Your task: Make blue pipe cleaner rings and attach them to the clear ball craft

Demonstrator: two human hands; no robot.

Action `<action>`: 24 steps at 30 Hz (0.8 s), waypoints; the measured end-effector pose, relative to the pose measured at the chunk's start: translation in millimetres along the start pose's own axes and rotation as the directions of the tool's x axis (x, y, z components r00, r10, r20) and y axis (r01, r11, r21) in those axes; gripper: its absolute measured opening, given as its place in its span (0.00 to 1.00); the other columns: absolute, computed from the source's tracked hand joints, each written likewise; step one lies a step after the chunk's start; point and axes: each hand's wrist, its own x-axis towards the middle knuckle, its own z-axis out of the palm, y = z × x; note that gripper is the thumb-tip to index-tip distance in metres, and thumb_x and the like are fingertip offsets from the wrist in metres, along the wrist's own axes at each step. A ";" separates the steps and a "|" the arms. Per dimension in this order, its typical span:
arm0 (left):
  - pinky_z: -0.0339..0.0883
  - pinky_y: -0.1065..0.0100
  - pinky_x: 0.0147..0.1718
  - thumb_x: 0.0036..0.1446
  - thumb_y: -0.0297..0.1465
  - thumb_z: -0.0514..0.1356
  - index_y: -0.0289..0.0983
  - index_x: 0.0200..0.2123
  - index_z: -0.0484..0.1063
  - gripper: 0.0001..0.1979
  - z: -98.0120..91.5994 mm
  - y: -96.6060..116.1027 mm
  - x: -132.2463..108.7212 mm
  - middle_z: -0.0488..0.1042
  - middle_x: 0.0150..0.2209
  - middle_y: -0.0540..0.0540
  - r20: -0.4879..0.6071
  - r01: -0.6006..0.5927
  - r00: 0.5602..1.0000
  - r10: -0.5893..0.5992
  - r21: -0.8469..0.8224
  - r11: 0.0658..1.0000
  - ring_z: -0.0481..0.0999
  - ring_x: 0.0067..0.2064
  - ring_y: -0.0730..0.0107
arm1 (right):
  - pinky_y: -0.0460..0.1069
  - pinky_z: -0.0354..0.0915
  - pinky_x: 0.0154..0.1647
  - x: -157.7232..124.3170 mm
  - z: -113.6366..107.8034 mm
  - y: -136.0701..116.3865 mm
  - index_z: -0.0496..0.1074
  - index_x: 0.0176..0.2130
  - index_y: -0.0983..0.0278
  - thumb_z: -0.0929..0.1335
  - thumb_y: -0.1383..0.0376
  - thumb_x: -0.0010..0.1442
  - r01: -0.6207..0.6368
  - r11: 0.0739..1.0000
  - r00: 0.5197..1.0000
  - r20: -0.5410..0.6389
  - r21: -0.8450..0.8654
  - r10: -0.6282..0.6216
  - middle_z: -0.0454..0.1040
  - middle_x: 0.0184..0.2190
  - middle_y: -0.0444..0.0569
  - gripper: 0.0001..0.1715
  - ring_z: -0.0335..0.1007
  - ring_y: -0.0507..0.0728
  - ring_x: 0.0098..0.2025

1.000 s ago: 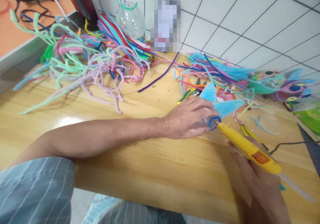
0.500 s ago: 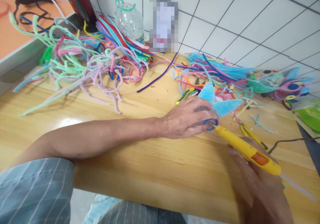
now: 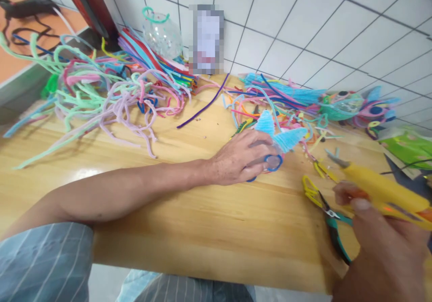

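My left hand is closed around a small craft piece with two light-blue pipe-cleaner fins. A dark blue pipe-cleaner ring with a clear centre shows at its near side by my fingertips; my fingers hide most of its body. On the right, my right hand grips a yellow hot glue gun, its metal nozzle pointing left, apart from the craft piece. Beside that hand lie pliers with dark and teal handles and a yellow piece at the jaws.
Loose pastel pipe cleaners heap at the left, with a coloured bundle and a clear round container behind. One purple pipe cleaner lies alone. Finished-looking fish crafts and a green package stand at the right.
My right hand has drawn the glue gun away to the right from the blue ring, uncovering the pliers. My left hand still holds the craft piece in much the same place.
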 end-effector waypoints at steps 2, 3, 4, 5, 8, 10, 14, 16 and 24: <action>0.71 0.52 0.60 0.69 0.34 0.59 0.40 0.56 0.72 0.14 -0.6 1.0 -1.2 0.76 0.56 0.37 -0.031 -0.016 0.999 0.016 0.001 1.000 0.74 0.59 0.56 | 0.55 0.69 0.30 14.2 -11.4 3.1 0.80 0.29 0.59 0.77 0.63 0.44 -0.028 0.998 0.999 -0.042 0.062 0.030 0.78 0.29 0.47 0.08 0.73 0.59 0.29; 0.71 0.53 0.60 0.69 0.33 0.59 0.40 0.57 0.71 0.15 -0.8 1.3 -1.9 0.75 0.56 0.37 -0.035 -0.017 0.999 0.018 0.005 1.000 0.74 0.60 0.56 | 0.54 0.68 0.31 22.3 -19.6 8.9 0.79 0.30 0.60 0.76 0.63 0.43 -0.048 0.996 0.994 -0.094 0.079 0.055 0.78 0.30 0.47 0.09 0.72 0.58 0.29; 0.70 0.54 0.60 0.69 0.33 0.60 0.40 0.57 0.71 0.15 -0.8 1.4 -2.5 0.75 0.57 0.38 -0.030 -0.024 0.999 0.025 0.019 1.000 0.74 0.60 0.57 | 0.54 0.67 0.32 30.3 -29.3 17.7 0.79 0.30 0.61 0.77 0.62 0.42 -0.069 0.995 0.986 -0.146 0.078 0.080 0.77 0.30 0.47 0.12 0.71 0.56 0.29; 0.70 0.54 0.60 0.70 0.32 0.59 0.40 0.58 0.70 0.15 -0.8 1.4 -3.0 0.74 0.57 0.38 -0.031 -0.026 0.999 0.027 0.034 0.999 0.74 0.60 0.58 | 0.53 0.66 0.34 37.8 -40.2 29.0 0.78 0.31 0.61 0.77 0.60 0.41 -0.116 0.991 0.974 -0.188 0.059 0.126 0.77 0.32 0.47 0.15 0.70 0.55 0.29; 0.69 0.53 0.60 0.70 0.33 0.59 0.40 0.58 0.70 0.15 -0.7 1.1 -3.8 0.74 0.57 0.38 -0.019 -0.015 1.000 0.016 0.043 0.999 0.73 0.61 0.58 | 0.51 0.63 0.32 54.1 -74.5 70.8 0.77 0.33 0.63 0.78 0.57 0.41 -0.333 0.942 0.921 -0.229 -0.040 0.316 0.76 0.31 0.46 0.19 0.68 0.53 0.29; 0.69 0.54 0.60 0.70 0.33 0.59 0.41 0.58 0.70 0.14 -0.8 1.7 -3.7 0.75 0.57 0.38 -0.011 -0.011 1.000 0.011 0.044 0.999 0.73 0.61 0.58 | 0.50 0.59 0.27 59.6 -93.4 97.2 0.77 0.31 0.63 0.78 0.57 0.42 -0.398 0.914 0.896 -0.249 -0.083 0.367 0.76 0.30 0.47 0.17 0.65 0.52 0.27; 0.69 0.54 0.60 0.69 0.31 0.59 0.40 0.57 0.70 0.15 -1.7 4.0 -2.7 0.75 0.57 0.38 -0.009 -0.021 1.000 0.022 0.043 0.999 0.74 0.60 0.58 | 0.49 0.57 0.23 61.7 -117.6 133.1 0.77 0.28 0.64 0.79 0.57 0.45 -0.470 0.868 0.864 -0.287 -0.163 0.414 0.75 0.26 0.47 0.15 0.64 0.53 0.25; 0.69 0.53 0.59 0.69 0.30 0.60 0.41 0.57 0.70 0.15 -2.1 4.7 -2.7 0.75 0.57 0.38 -0.007 -0.018 1.000 0.019 0.054 0.998 0.74 0.60 0.58 | 0.49 0.58 0.23 60.3 -126.2 144.2 0.76 0.27 0.63 0.78 0.57 0.47 -0.475 0.857 0.859 -0.313 -0.197 0.404 0.74 0.24 0.46 0.14 0.65 0.53 0.24; 0.70 0.53 0.59 0.68 0.31 0.61 0.41 0.58 0.69 0.16 -1.3 2.7 -5.8 0.74 0.57 0.38 -0.017 -0.006 1.000 0.007 0.060 0.998 0.73 0.60 0.58 | 0.50 0.52 0.18 56.7 -145.6 168.6 0.72 0.19 0.62 0.77 0.55 0.48 -0.382 0.800 0.913 -0.324 -0.462 0.249 0.67 0.14 0.42 0.19 0.60 0.53 0.16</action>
